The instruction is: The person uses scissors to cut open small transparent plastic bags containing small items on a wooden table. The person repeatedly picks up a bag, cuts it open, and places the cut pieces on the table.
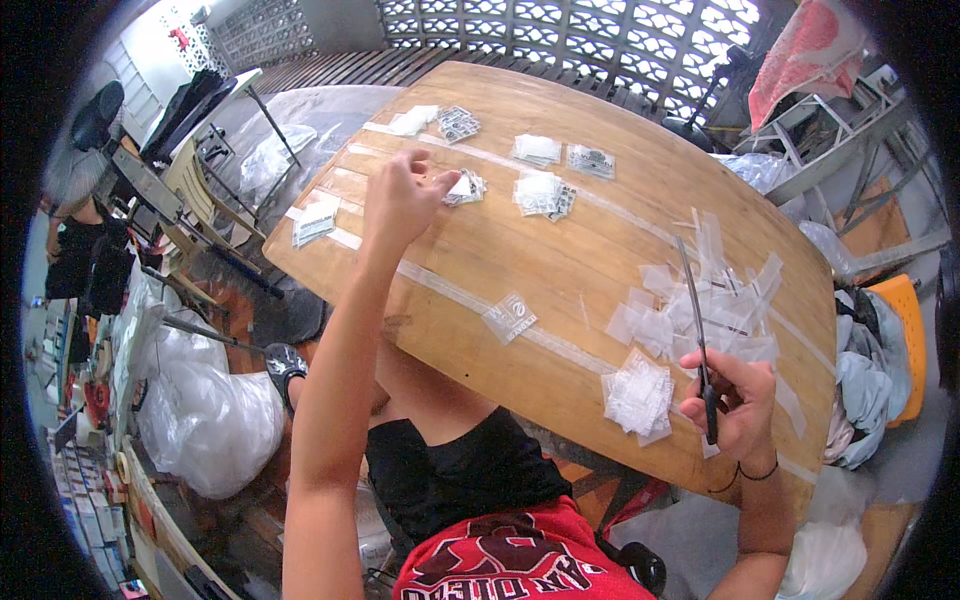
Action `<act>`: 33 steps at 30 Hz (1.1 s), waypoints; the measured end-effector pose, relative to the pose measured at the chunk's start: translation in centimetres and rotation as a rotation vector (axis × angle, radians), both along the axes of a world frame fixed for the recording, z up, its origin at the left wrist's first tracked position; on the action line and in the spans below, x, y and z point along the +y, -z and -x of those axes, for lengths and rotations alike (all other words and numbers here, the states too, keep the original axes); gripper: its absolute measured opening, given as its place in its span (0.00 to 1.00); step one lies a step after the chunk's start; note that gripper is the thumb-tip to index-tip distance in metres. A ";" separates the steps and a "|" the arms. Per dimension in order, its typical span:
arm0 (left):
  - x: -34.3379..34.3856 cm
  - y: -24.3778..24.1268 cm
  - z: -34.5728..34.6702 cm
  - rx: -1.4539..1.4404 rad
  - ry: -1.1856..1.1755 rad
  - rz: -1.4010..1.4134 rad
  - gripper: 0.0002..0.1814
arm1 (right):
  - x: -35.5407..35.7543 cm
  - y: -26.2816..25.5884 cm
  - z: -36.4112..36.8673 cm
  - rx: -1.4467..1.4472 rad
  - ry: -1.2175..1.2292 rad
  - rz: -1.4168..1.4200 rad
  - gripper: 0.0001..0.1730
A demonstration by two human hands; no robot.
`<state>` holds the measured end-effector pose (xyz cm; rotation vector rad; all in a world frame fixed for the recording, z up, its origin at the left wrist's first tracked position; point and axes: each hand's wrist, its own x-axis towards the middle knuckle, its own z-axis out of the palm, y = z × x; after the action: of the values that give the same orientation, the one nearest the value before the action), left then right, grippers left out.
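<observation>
My right hand (pixel 739 405) holds black-handled scissors (pixel 696 307) by the handles, blades pointing away from me. Beneath and beyond them spreads a loose heap of clear film offcuts (pixel 720 307). Just left of this hand lies a pile of small translucent squares (pixel 637 394). My left hand (pixel 409 191) hovers over the table's far left part, thumb and fingers apart, with nothing visible between them. Its thumb is at a small stack of printed squares (pixel 469 187); whether it touches them I cannot tell. One printed clear square (pixel 510 318) lies alone near the front edge.
Several more stacks of printed squares, such as one stack (pixel 313 223) at the left corner and another (pixel 544 195) mid-table, rest on the wooden table (pixel 480 255). Tape strips cross its top. An orange chair (pixel 904 345) with cloth stands right; plastic bags (pixel 217 420) lie left.
</observation>
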<state>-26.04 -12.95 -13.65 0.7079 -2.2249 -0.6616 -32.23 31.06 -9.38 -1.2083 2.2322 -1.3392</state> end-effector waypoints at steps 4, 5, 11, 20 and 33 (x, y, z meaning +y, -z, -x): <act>3.2 -0.8 -3.1 0.154 -0.050 -0.052 0.21 | 0.4 0.4 0.0 -0.044 0.031 0.008 0.24; 4.4 -1.1 -4.0 0.210 -0.018 -0.087 0.20 | 0.5 0.6 0.0 -0.079 0.054 0.005 0.24; 11.3 0.2 -9.2 -0.064 0.407 -0.054 0.20 | -0.2 0.8 -0.1 0.009 -0.009 -0.045 0.24; 11.5 0.2 -8.8 -0.156 0.492 -0.015 0.21 | -1.0 1.1 -0.2 0.109 -0.077 -0.051 0.25; 20.4 -2.1 -5.7 -0.003 0.834 -0.714 0.42 | -1.1 1.9 -0.3 -0.168 0.155 0.250 0.31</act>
<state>-20.30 7.42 -11.50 0.0352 -2.2273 -1.9104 -31.90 29.93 -11.30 -0.9686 2.1244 -1.7540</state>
